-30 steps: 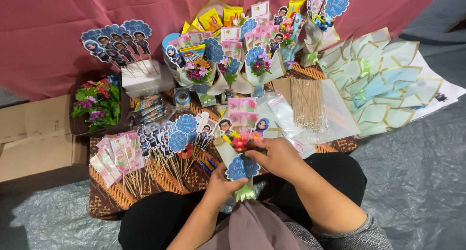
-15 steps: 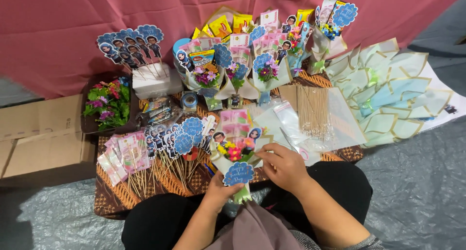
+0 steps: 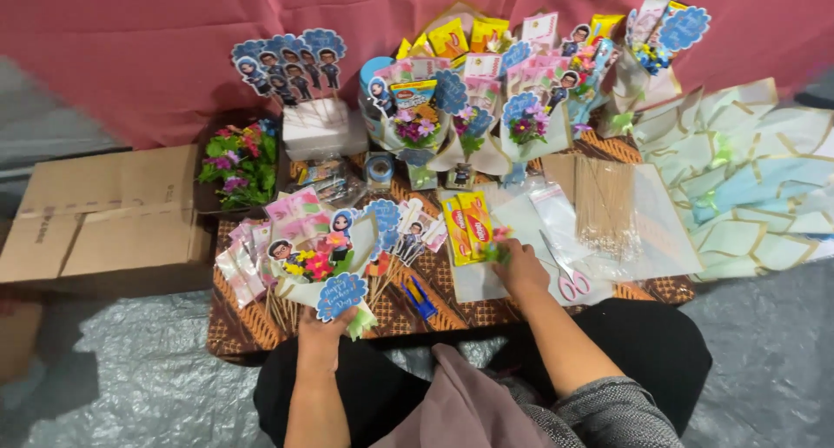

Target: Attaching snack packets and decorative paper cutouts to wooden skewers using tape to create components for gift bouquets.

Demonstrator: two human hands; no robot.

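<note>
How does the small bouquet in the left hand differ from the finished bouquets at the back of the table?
The small paper-wrapped bouquet is held at its base by the left hand, tilted toward the camera; the finished bouquets stand leaning against the red cloth, untouched. Both carry flowers, cartoon figure toppers and blue scalloped tags.

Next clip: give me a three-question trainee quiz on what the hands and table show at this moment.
1. True or false: the left hand holds a small bouquet with a blue scalloped tag.
2. What is the right hand touching? A) the scissors B) a small flower sprig beside the yellow packets C) the cardboard box
3. Fill in: the bundle of thin wooden skewers lies to the ___ of the right hand as the camera sees it.

Key
1. True.
2. B; the scissors lie just right of the hand, untouched.
3. Right.
</note>
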